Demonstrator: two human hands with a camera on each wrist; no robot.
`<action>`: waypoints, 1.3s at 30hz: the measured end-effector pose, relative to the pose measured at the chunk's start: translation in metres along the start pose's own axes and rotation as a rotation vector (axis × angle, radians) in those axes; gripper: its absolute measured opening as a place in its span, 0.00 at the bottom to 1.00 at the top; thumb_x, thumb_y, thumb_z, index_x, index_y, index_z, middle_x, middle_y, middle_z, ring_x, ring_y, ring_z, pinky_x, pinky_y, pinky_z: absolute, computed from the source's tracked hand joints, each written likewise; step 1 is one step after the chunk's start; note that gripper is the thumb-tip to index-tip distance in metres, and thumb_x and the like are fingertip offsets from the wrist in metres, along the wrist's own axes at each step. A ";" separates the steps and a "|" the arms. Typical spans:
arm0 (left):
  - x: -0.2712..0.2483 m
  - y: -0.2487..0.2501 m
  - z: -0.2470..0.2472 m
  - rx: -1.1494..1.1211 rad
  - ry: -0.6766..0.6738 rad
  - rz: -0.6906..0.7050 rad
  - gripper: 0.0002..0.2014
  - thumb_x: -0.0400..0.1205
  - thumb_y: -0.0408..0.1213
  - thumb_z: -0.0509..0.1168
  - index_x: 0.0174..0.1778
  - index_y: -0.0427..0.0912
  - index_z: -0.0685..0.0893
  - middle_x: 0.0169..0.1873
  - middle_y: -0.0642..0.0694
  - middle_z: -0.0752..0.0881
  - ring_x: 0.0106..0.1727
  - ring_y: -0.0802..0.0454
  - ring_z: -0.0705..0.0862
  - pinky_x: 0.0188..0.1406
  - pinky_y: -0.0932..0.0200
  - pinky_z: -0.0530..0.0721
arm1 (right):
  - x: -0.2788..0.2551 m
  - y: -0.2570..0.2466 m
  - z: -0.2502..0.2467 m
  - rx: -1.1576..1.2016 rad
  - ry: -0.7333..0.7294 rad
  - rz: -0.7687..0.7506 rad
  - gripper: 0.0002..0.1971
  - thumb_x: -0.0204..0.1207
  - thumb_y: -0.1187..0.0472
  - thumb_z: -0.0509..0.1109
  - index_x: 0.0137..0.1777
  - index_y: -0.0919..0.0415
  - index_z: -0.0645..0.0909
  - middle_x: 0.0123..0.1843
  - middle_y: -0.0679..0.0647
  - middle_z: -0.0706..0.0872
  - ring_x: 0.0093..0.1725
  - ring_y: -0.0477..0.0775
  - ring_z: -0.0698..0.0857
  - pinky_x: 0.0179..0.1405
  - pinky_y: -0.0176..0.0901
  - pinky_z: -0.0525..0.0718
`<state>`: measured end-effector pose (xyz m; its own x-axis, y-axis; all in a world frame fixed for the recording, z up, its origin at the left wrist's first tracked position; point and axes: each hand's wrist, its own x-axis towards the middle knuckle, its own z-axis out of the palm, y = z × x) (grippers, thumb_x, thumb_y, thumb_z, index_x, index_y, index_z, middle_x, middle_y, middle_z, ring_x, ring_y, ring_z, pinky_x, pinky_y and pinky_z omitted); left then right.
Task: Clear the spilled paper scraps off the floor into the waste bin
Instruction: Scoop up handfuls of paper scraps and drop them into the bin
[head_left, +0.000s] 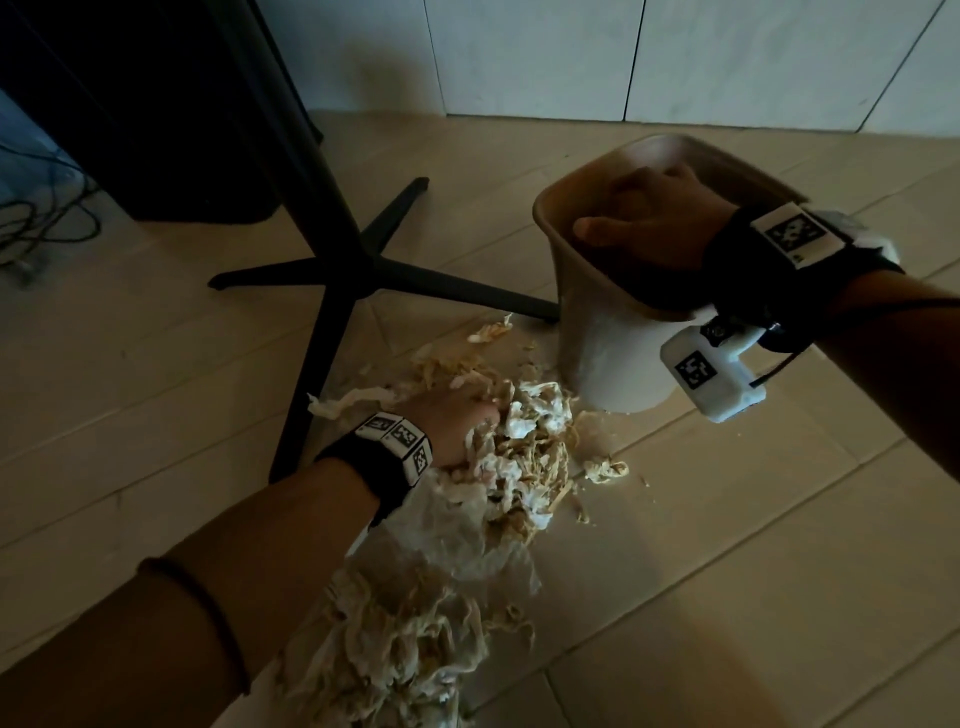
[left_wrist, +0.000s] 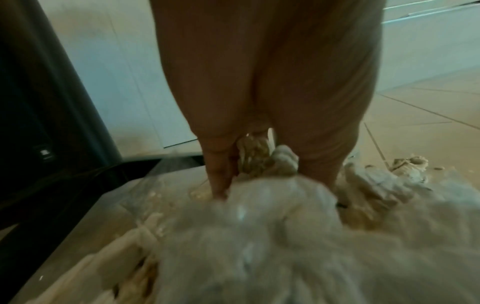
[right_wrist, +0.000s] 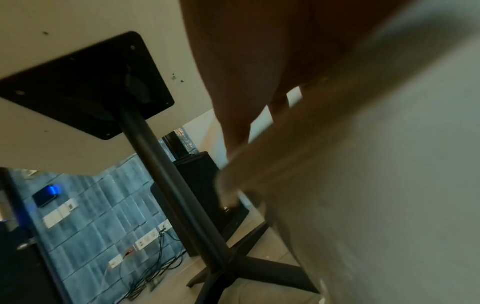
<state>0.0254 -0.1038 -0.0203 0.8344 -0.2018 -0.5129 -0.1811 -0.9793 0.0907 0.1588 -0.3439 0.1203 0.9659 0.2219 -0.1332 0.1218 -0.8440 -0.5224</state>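
Observation:
A big heap of shredded paper scraps (head_left: 524, 467) lies on the tiled floor, running from the middle down to the bottom edge. My left hand (head_left: 457, 431) is dug into the heap. In the left wrist view its thumb (left_wrist: 219, 181) and fingers close round a clump of scraps (left_wrist: 255, 156). The white waste bin (head_left: 608, 358) with a tan rim stands upright just right of the heap. My right hand (head_left: 649, 223) hangs over its opening with the wrist on the near rim. The fingers (right_wrist: 233, 115) reach down behind the rim (right_wrist: 298, 131), and nothing shows in them.
A black table pedestal with a cross-shaped foot (head_left: 358, 270) stands just left of the bin, one leg beside the heap. A dark box (head_left: 156, 130) and loose cables (head_left: 41, 218) sit at the back left. A thin translucent sheet (head_left: 457, 535) lies among the scraps.

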 end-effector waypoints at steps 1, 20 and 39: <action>-0.002 -0.001 0.003 -0.022 0.038 0.002 0.28 0.75 0.31 0.71 0.70 0.56 0.76 0.74 0.48 0.73 0.67 0.44 0.79 0.58 0.50 0.81 | -0.002 -0.003 -0.001 -0.006 0.015 -0.017 0.38 0.72 0.31 0.68 0.80 0.43 0.66 0.82 0.58 0.64 0.79 0.69 0.69 0.77 0.58 0.68; -0.094 0.027 -0.115 -0.900 1.037 0.147 0.11 0.79 0.45 0.71 0.40 0.45 0.77 0.32 0.50 0.79 0.35 0.56 0.80 0.35 0.49 0.82 | -0.077 -0.081 0.059 0.766 -0.397 -0.380 0.36 0.75 0.44 0.74 0.81 0.48 0.64 0.72 0.49 0.79 0.69 0.47 0.82 0.71 0.52 0.81; -0.111 0.055 -0.104 -0.911 0.942 0.256 0.32 0.78 0.37 0.74 0.78 0.49 0.70 0.73 0.56 0.73 0.72 0.66 0.75 0.64 0.72 0.78 | -0.082 -0.096 0.045 1.492 -0.460 -0.061 0.10 0.83 0.67 0.56 0.53 0.66 0.80 0.47 0.64 0.87 0.45 0.61 0.88 0.45 0.50 0.89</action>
<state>-0.0229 -0.1368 0.1303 0.9348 0.0463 0.3523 -0.2836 -0.5001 0.8182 0.0579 -0.2588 0.1438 0.7840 0.5963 -0.1727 -0.4408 0.3388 -0.8312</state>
